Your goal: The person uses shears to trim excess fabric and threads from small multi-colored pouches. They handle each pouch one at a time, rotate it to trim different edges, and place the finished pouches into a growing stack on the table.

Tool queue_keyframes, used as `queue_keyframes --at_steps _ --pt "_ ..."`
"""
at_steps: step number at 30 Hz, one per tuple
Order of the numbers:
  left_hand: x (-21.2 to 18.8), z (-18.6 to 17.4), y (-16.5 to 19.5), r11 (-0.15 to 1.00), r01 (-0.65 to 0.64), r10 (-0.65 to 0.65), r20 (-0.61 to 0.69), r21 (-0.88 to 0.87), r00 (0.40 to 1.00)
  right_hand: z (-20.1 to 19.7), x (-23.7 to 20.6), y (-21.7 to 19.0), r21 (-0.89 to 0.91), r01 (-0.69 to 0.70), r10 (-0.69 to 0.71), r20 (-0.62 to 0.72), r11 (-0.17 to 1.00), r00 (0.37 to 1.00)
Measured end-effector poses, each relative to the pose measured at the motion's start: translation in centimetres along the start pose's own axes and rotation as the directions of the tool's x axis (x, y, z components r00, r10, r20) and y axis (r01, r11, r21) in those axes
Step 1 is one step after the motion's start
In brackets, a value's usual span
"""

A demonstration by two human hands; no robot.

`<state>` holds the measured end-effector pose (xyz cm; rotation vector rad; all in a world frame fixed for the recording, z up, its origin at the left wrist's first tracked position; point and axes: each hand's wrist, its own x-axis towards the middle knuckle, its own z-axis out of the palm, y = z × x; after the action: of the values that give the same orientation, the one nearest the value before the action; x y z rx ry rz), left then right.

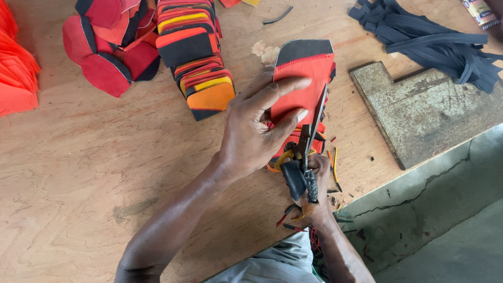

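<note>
Wooden counter point(78, 173) w/ grey metal plate point(424, 112) far right, row of red/orange/black cut pieces point(196, 57) far centre. Left hand point(257, 131) pinches red-and-black piece point(304, 78) at mid counter, fingers on top, thumb at near edge. Right hand point(314, 181) closed round scissors point(309, 141), blades along piece's right edge.

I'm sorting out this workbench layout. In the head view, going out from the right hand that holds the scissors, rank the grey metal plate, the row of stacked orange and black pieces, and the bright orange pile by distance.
From the right hand:
1. Grey metal plate, to the right.
2. Row of stacked pieces, upper left.
3. Bright orange pile, far left edge.
</note>
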<state>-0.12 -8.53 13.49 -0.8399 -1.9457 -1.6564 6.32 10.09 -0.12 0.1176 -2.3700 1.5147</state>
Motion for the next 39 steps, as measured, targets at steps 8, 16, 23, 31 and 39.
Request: queue_keyframes --at_steps 8,16,23,31,39 --pt "-0.1 0.0 -0.2 1.000 -0.004 0.005 0.012 -0.024 1.000 -0.3 0.3 -0.9 0.035 -0.001 -0.001 0.061 0.999 0.998" --pt "0.0 0.2 -0.3 1.000 -0.005 0.006 0.018 -0.029 1.000 0.0 -0.3 -0.7 0.124 -0.175 0.170 0.051 0.977 0.984" --pt "-0.3 0.6 -0.1 0.999 -0.008 0.009 0.028 -0.032 1.000 0.3 -0.5 1.4 0.191 -0.109 0.113 -0.011 0.975 0.994" --pt "-0.6 1.0 0.5 0.998 0.020 -0.018 0.034 -0.053 0.999 -1.0 0.7 1.3 -0.090 -0.212 0.219 0.072 0.973 0.973" --pt "-0.4 0.9 0.4 0.999 0.005 -0.004 0.030 -0.037 1.000 0.1 0.8 -2.0 0.082 -0.055 0.065 -0.129 0.995 0.990"
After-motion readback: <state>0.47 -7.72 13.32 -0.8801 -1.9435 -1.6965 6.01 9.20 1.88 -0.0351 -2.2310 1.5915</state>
